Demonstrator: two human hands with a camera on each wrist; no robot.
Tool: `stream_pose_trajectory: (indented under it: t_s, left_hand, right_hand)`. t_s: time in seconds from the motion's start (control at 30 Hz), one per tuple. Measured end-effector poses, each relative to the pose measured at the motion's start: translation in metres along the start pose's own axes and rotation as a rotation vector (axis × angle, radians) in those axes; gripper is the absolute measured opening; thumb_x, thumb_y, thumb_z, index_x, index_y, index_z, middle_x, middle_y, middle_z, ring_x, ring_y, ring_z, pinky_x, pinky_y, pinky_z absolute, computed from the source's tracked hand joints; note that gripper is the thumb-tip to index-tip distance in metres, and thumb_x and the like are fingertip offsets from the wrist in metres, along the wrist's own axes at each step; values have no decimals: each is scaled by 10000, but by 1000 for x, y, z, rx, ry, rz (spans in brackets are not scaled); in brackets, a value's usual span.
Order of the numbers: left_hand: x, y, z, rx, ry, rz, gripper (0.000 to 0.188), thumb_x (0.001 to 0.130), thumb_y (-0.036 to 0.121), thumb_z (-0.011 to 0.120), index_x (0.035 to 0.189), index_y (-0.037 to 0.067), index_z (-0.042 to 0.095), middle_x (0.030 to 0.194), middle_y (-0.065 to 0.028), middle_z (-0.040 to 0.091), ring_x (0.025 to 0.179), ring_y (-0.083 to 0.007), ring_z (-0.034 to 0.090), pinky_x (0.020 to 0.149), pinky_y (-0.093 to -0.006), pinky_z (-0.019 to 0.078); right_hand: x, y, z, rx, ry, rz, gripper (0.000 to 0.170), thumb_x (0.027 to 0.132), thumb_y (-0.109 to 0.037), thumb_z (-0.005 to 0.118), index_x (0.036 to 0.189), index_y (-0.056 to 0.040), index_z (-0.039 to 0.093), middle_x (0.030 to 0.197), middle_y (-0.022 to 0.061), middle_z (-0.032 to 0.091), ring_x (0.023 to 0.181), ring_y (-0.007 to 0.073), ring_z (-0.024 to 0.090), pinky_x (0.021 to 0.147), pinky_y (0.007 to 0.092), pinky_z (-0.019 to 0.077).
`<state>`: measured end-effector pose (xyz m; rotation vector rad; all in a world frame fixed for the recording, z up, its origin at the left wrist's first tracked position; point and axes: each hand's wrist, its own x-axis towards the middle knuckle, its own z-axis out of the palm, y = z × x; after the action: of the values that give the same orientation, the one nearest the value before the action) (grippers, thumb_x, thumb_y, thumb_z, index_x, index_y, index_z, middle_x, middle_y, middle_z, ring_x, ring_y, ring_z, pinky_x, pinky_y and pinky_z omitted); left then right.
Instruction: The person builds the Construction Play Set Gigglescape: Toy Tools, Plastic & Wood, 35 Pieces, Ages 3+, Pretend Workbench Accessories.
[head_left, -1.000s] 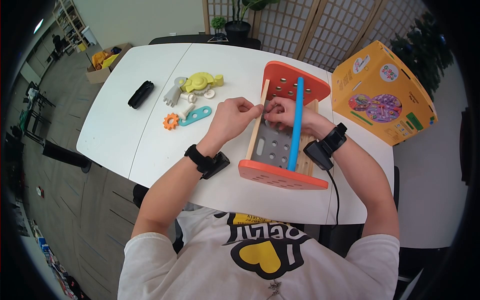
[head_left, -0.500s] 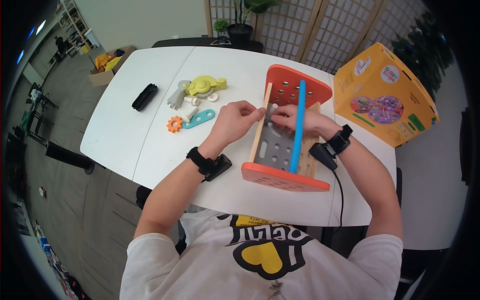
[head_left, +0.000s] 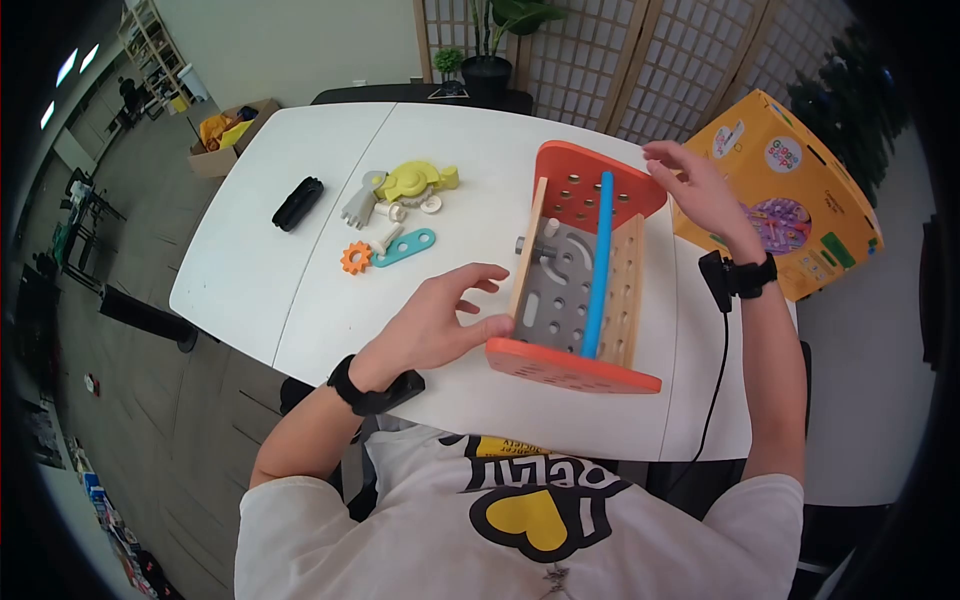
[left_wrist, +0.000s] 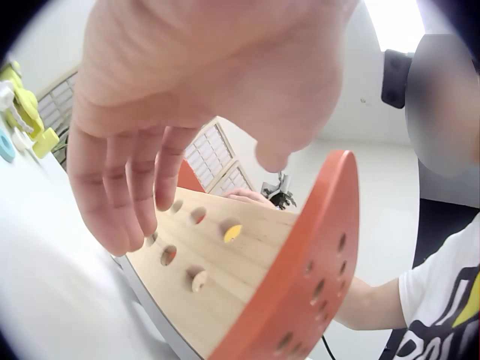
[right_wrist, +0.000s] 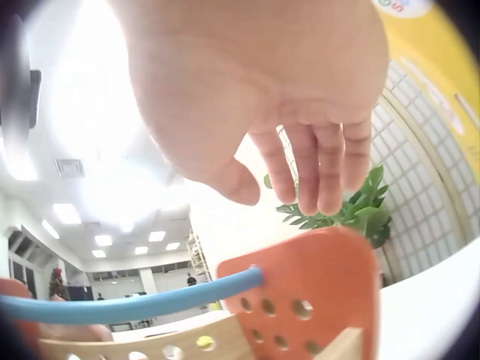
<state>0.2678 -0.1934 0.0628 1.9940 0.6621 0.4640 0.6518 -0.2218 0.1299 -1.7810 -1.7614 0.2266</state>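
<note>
A toy box with red end panels, wooden sides, a grey perforated base and a blue bar stands on the table. My left hand is beside its left wooden side, thumb near the front red panel, fingers loosely bent and holding nothing. Above the far red panel, my right hand hovers with relaxed fingers, empty. A grey bolt-like piece sticks out through the left side, and a pale peg stands inside the box.
Left of the box lie a yellow-green toy piece, a grey claw-shaped piece, an orange gear, a teal strip and pale screws. A black case lies farther left. An orange carton stands at the right.
My right hand has come out of the box, up and to the right. My left hand has left the top of the wooden side and moved nearer me, its fingers more spread.
</note>
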Motion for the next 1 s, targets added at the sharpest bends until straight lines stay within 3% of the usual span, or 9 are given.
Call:
stream_pose_trajectory:
  t_s: [0.07, 0.1, 0.2, 0.33, 0.43, 0.63, 0.8, 0.93, 1.0]
  left_hand:
    - [-5, 2, 1, -15, 43, 164, 734, 861, 405, 813, 1449, 52, 553, 1420, -145, 609, 1282, -244, 603, 1045, -423, 520]
    - [-8, 4, -1, -202, -9, 119, 896, 753, 564, 867, 1449, 81, 575, 1482, -151, 575, 1359, -294, 557, 1092, -444, 481]
    - [-11, -4, -9, -31, -100, 380, 940, 671, 643, 875, 1393, 93, 630, 1519, -145, 546, 1395, -334, 524, 1120, -458, 458]
    - [-21, 5, -4, 248, -97, 499, 726, 709, 454, 922, 1302, 104, 691, 1519, -162, 542, 1388, -377, 524, 1128, -474, 449]
    - [-21, 4, -11, 230, -82, 448, 679, 710, 403, 931, 1274, 101, 700, 1501, -160, 561, 1364, -365, 550, 1119, -462, 457]
    - [-10, -13, -45, 166, 22, 206, 589, 811, 356, 869, 1286, 72, 669, 1417, -129, 632, 1266, -310, 622, 1031, -423, 521]
    - [3, -47, -64, 48, 150, -115, 499, 973, 356, 732, 1308, -2, 638, 1256, -138, 709, 1166, -249, 676, 960, -393, 559]
    - [11, -48, -68, -87, 98, -461, 639, 1063, 525, 517, 1252, -69, 659, 1110, -201, 737, 948, -256, 753, 776, -342, 630]
    - [12, -48, -63, -153, 92, -491, 744, 1066, 595, 418, 1249, -87, 653, 1089, -216, 735, 903, -261, 759, 738, -335, 638]
  right_hand:
    - [5, 25, 7, 155, -134, 85, 374, 1059, -351, 566, 1184, -17, 679, 1082, 104, 748, 1017, 194, 702, 803, 322, 551]
    - [1, 21, 11, 168, -128, 62, 434, 1090, -395, 510, 1152, -1, 680, 1055, 93, 749, 957, 184, 727, 770, 302, 548]
    - [-2, 16, 10, 224, -265, 211, 450, 1100, -404, 490, 1081, 1, 686, 963, 75, 743, 840, 150, 739, 715, 278, 535]
    - [-12, 8, 4, 220, -251, 277, 480, 1099, -414, 481, 911, -9, 654, 847, 60, 718, 743, 121, 723, 656, 262, 507]
    - [-20, 21, 1, 220, -236, 179, 470, 1098, -391, 476, 889, -8, 650, 822, 54, 709, 680, 111, 693, 623, 249, 482]
    - [-42, 22, -16, 372, -320, 274, 460, 1102, -385, 447, 939, -22, 677, 788, 40, 696, 631, 104, 646, 595, 241, 455]
    - [-52, 12, -15, 492, -420, 423, 474, 1108, -441, 441, 1085, -35, 685, 898, 28, 700, 788, 86, 657, 702, 254, 498]
    - [-45, 15, 6, 537, -440, 552, 555, 1108, -499, 412, 1295, -41, 663, 1158, 62, 695, 1001, 98, 642, 858, 268, 531]
    - [-44, 16, 18, 589, -445, 520, 600, 1100, -532, 405, 1419, -54, 579, 1276, 81, 659, 1103, 128, 630, 948, 297, 521]
